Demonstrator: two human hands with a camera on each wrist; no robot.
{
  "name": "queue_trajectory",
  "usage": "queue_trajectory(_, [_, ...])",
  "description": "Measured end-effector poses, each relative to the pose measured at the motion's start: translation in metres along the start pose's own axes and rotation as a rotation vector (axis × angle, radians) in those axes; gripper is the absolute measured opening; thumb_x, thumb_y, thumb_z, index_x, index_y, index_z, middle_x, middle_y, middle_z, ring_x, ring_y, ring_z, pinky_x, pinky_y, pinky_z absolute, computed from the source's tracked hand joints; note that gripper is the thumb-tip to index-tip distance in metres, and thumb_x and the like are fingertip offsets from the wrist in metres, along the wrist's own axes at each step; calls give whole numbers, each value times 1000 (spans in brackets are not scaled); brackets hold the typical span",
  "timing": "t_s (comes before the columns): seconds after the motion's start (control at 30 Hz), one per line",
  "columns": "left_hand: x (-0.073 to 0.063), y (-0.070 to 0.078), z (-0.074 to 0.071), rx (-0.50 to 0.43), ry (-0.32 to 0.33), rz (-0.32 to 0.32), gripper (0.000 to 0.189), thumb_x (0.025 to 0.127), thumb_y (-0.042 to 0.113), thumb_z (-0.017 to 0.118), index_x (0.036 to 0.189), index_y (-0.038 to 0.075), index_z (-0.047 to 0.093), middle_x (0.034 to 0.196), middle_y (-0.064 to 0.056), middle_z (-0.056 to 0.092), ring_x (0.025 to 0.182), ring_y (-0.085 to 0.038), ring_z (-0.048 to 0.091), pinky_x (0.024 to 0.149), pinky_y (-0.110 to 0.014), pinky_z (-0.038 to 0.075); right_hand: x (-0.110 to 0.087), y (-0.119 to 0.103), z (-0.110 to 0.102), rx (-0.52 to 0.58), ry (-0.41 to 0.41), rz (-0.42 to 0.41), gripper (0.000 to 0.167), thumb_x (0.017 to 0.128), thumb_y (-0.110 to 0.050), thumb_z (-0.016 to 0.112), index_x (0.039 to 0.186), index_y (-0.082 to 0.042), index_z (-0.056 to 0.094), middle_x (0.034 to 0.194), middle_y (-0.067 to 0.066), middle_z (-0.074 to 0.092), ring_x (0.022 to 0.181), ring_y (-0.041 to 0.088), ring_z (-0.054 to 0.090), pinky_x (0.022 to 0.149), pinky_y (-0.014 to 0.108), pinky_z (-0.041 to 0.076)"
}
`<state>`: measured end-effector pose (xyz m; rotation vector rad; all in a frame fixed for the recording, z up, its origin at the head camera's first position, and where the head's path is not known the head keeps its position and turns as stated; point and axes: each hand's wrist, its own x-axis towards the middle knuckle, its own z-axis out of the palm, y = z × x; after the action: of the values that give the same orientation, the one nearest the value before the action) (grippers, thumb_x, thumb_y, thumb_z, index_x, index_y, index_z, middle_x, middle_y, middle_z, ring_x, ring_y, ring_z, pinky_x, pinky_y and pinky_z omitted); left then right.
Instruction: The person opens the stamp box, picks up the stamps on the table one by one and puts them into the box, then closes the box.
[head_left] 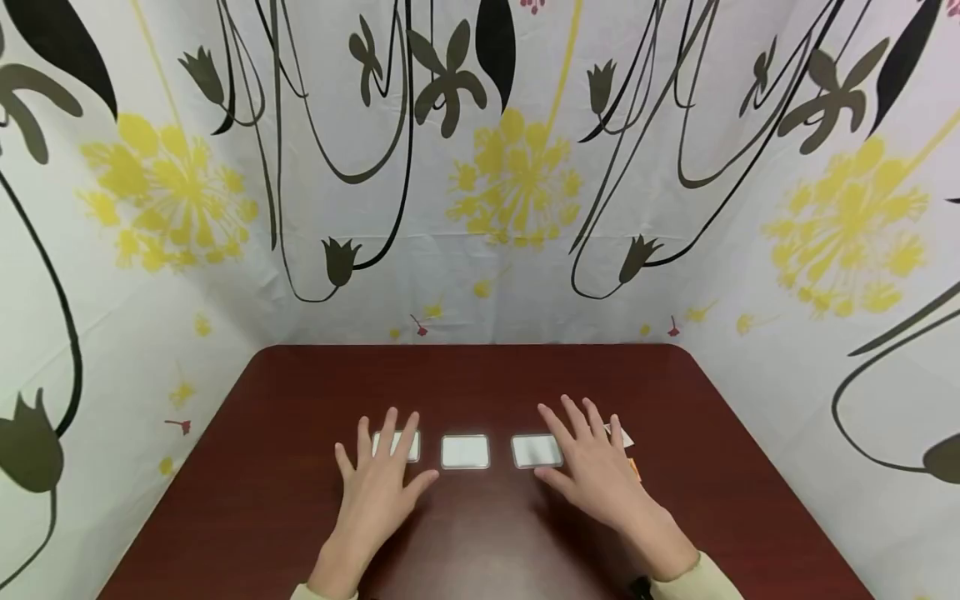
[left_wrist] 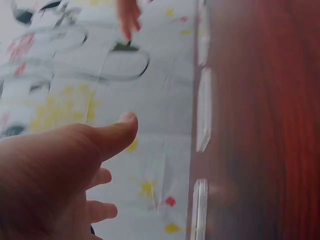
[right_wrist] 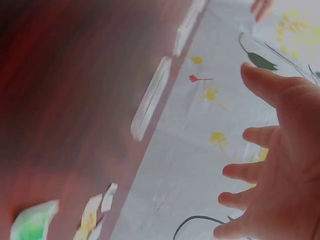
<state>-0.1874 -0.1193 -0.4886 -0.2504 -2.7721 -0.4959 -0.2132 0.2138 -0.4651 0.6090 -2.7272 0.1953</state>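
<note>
Three flat white rectangles with clear rims lie in a row across the table: a left one [head_left: 413, 451], a middle one [head_left: 465, 452] and a right one [head_left: 534, 451]. My left hand [head_left: 375, 493] is raised with fingers spread, overlapping the left rectangle in the head view. Over toward the right rectangle, my right hand [head_left: 600, 475] is likewise spread and its fingers cover that rectangle's edge. Neither palm has anything in it; the left thumb [left_wrist: 117, 135] and right thumb [right_wrist: 260, 82] stick out straight. Seen edge-on in the right wrist view, a rectangle [right_wrist: 151, 100] looks like a thin clear case.
Small card-like pieces [right_wrist: 91, 212], white and orange, lie beyond the right hand, mostly hidden by it in the head view. Near them lies a green-and-white piece [right_wrist: 32, 224]. The dark red table [head_left: 465, 383] ends at a flower-patterned cloth [head_left: 480, 200].
</note>
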Motion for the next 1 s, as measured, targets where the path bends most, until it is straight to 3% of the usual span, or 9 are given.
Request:
queue_trajectory(0.2, [3, 16, -1, 33, -35, 121, 82, 89, 50, 74, 157, 24, 39, 160, -14, 34, 143, -50, 27, 101, -80, 21, -6, 12, 1, -8, 30, -80, 89, 81, -51, 80, 156, -25, 39, 153, 15, 43, 138, 46, 38, 104, 75, 23])
queue_trajectory(0.43, [26, 42, 5, -30, -89, 258, 68, 92, 47, 71, 151, 20, 48, 154, -9, 44, 143, -44, 32, 106, -73, 24, -3, 29, 12, -38, 47, -184, 81, 81, -44, 81, 151, -20, 48, 145, 12, 52, 136, 44, 41, 103, 74, 26])
queue_trajectory(0.57, [41, 53, 12, -54, -116, 275, 65, 93, 47, 69, 149, 19, 51, 151, -9, 48, 141, -41, 37, 107, -68, 29, 1, 37, 17, -45, 43, -231, 76, 81, -40, 82, 147, -17, 53, 142, 9, 54, 135, 43, 42, 103, 74, 25])
queue_trajectory(0.77, [57, 62, 26, -126, -178, 235, 64, 94, 46, 68, 149, 18, 51, 150, -8, 50, 139, -42, 40, 106, -70, 28, 5, 46, 22, -45, 12, -285, 70, 81, -37, 83, 143, -15, 58, 138, 8, 57, 132, 42, 45, 102, 75, 25])
queue_trajectory(1.0, [73, 75, 47, -130, -257, 253, 66, 93, 45, 71, 150, 18, 50, 148, -6, 53, 138, -40, 42, 106, -67, 31, 11, 60, 31, -44, -42, -329, 64, 83, -39, 82, 139, -19, 61, 135, 6, 59, 132, 37, 46, 103, 75, 27])
